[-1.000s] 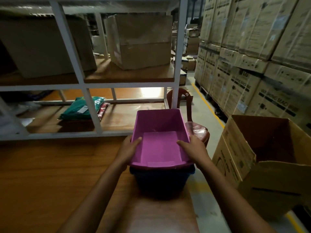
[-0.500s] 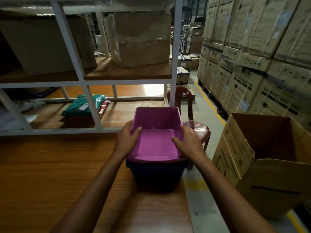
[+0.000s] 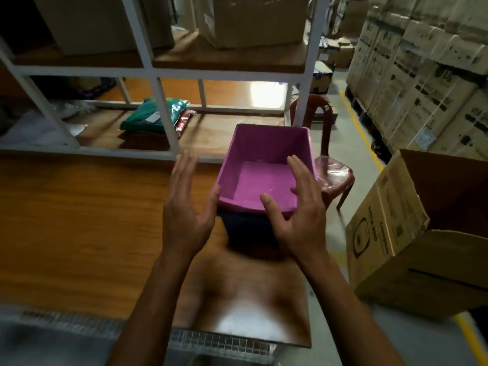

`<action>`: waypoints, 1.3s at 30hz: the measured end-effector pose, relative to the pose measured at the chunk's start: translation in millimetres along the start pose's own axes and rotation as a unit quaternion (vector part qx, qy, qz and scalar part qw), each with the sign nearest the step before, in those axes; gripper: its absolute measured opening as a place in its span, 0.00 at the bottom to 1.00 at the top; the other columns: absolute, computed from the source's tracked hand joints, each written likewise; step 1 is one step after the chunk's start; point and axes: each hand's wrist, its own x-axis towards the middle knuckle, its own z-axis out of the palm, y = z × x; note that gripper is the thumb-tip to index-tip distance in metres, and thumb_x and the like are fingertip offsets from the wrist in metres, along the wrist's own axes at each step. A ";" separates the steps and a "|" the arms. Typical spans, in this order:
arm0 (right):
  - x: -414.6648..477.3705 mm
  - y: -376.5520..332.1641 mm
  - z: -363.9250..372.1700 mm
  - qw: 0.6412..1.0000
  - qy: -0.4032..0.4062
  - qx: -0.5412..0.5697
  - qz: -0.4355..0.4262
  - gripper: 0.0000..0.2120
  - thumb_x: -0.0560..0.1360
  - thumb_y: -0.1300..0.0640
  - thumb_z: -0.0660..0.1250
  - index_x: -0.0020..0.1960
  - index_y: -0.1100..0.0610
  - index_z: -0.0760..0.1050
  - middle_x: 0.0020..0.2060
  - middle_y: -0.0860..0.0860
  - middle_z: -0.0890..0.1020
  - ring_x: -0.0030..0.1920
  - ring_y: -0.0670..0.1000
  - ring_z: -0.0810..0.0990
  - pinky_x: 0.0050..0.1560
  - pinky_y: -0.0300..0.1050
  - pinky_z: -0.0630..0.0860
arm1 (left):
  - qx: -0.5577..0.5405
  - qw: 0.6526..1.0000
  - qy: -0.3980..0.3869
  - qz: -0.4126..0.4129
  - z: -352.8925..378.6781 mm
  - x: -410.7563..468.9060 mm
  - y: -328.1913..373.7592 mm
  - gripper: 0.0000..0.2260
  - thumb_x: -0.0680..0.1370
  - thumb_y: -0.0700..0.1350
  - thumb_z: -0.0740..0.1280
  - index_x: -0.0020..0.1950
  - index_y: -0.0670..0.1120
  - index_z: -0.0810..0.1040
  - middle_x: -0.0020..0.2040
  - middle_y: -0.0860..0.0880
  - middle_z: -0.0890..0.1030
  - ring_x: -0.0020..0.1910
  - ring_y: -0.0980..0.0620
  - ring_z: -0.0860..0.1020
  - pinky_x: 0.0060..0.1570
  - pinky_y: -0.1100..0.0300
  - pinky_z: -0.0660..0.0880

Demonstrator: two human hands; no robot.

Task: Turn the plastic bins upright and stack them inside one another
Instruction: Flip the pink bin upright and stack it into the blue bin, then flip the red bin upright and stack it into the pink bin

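Observation:
A pink plastic bin (image 3: 266,157) stands upright, nested inside a dark blue bin (image 3: 248,232) on the wooden table (image 3: 79,220), near its right edge. Only the blue bin's front wall shows below the pink rim. My left hand (image 3: 186,207) hovers just left of the bins with fingers spread, its thumb close to the pink rim. My right hand (image 3: 298,207) is open in front of the pink bin's right front corner, fingers apart and holding nothing.
A white metal rack (image 3: 158,72) with cardboard boxes (image 3: 253,19) stands behind the table; a green packet (image 3: 155,114) lies on its lower shelf. A brown plastic chair (image 3: 330,170) and an open carton (image 3: 422,228) sit to the right. Stacked boxes (image 3: 422,75) line the aisle.
Both hands have let go of the pink bin's sides and drawn back, fingers spread. The view has tilted down, showing more of the table's near edge.

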 end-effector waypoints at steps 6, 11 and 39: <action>-46.4 -29.9 41.0 0.996 -0.063 0.062 -0.032 0.32 0.76 0.48 0.68 0.74 0.63 0.67 0.71 0.57 0.73 0.71 0.55 0.72 0.64 0.60 0.75 | 0.073 0.996 0.042 -0.030 -59.0 -54.1 -35.5 0.27 0.79 0.49 0.66 0.75 0.39 0.67 0.76 0.43 0.68 0.78 0.46 0.62 0.75 0.53 0.63; -72.8 -49.3 91.0 0.980 -0.159 0.114 -0.028 0.32 0.76 0.48 0.68 0.75 0.61 0.65 0.71 0.57 0.72 0.71 0.56 0.73 0.63 0.62 0.76 | 0.130 0.985 0.066 -0.089 -110.5 -95.8 -70.8 0.27 0.79 0.49 0.66 0.75 0.38 0.67 0.75 0.41 0.69 0.78 0.45 0.63 0.76 0.56 0.61; -199.2 -317.4 460.0 0.860 -0.416 0.255 -0.149 0.33 0.77 0.43 0.65 0.76 0.58 0.65 0.75 0.55 0.69 0.74 0.54 0.69 0.64 0.62 0.75 | 0.294 0.883 0.238 -0.279 -462.5 -206.9 -274.1 0.26 0.79 0.46 0.68 0.75 0.41 0.68 0.77 0.42 0.67 0.78 0.45 0.63 0.75 0.62 0.59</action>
